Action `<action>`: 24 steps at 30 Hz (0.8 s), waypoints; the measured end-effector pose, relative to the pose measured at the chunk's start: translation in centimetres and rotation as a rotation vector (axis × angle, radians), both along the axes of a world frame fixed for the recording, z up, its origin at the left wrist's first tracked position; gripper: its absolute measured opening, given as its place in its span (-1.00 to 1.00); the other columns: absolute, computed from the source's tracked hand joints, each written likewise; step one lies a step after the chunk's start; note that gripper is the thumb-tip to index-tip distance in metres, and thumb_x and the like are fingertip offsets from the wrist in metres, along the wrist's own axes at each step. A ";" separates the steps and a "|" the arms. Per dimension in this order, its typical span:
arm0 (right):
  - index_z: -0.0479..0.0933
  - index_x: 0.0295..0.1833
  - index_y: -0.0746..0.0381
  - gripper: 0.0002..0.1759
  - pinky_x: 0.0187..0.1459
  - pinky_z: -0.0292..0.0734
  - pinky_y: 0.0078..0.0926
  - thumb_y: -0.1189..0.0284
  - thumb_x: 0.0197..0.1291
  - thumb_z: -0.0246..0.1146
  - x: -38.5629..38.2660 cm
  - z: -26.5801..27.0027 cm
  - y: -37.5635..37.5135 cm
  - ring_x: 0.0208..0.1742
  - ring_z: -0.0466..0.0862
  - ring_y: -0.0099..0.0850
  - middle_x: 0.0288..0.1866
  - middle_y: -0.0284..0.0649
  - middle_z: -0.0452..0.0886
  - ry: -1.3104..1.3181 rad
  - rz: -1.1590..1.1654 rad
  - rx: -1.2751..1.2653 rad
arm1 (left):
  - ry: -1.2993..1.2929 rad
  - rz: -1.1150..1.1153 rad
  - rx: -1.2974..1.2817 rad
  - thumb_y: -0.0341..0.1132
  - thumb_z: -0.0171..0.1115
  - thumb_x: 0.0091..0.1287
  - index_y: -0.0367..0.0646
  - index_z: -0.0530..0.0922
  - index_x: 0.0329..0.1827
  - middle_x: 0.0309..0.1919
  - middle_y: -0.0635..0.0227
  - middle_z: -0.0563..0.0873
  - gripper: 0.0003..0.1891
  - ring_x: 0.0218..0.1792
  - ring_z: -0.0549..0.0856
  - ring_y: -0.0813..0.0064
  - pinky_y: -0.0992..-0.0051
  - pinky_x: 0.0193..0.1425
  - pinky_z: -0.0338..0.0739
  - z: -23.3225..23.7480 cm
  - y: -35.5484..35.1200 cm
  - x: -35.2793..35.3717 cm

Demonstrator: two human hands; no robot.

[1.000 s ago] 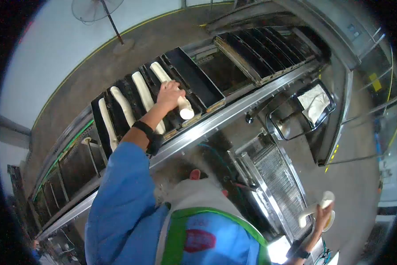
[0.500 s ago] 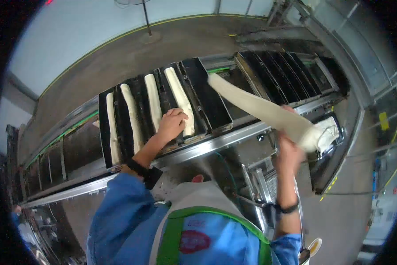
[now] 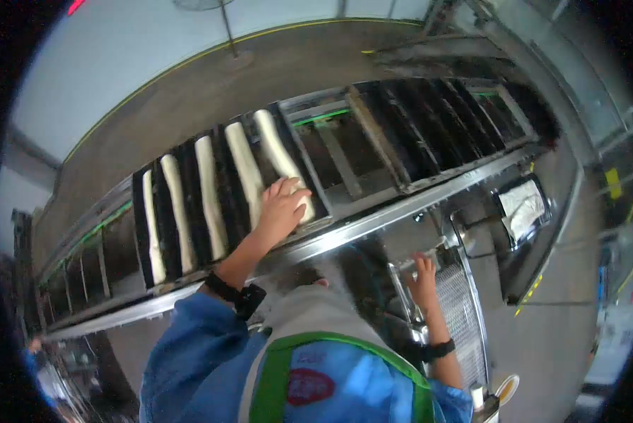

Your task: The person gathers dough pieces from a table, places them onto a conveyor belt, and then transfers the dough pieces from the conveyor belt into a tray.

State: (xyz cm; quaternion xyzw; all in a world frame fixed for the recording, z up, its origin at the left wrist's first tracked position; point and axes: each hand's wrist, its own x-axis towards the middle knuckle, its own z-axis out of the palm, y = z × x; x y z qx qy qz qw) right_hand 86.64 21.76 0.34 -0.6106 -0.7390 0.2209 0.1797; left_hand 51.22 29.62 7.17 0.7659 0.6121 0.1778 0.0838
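Several long pale dough strips lie in the slots of a black tray [image 3: 141, 233] on the rail conveyor. My left hand [image 3: 282, 204] rests on the near end of the rightmost dough strip [image 3: 275, 146], its fingers spread over it. Beside it, to the left, the neighbouring dough strip [image 3: 242, 158] runs under the edge of my hand. My right hand [image 3: 423, 282] is raised over the near side of the conveyor, fingers apart, with nothing in it.
A second black slotted tray [image 3: 429, 134] with no dough showing stands further right on the conveyor. The metal rail [image 3: 351, 229] runs along the near side. A white cloth [image 3: 523, 210] lies in a dark tray at the right, near a perforated metal plate [image 3: 461, 317].
The long dough strip that my right hand held has left it and now lies in the tray's rightmost slot. The dough tray has shifted left. My right hand has moved down and left, opening.
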 end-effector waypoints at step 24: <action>0.41 -0.01 0.09 -0.69 0.09 0.22 -0.07 0.39 0.09 0.00 5.6 -5.3 -34.2 0.21 0.24 -0.20 0.19 -0.22 0.27 -0.664 -1.058 -0.119 | -0.183 -0.606 -0.263 -0.30 0.15 0.09 -0.08 0.49 -0.14 0.01 0.17 0.43 -0.74 0.09 0.33 0.14 0.28 0.18 0.18 -1.0 -14.7 1.7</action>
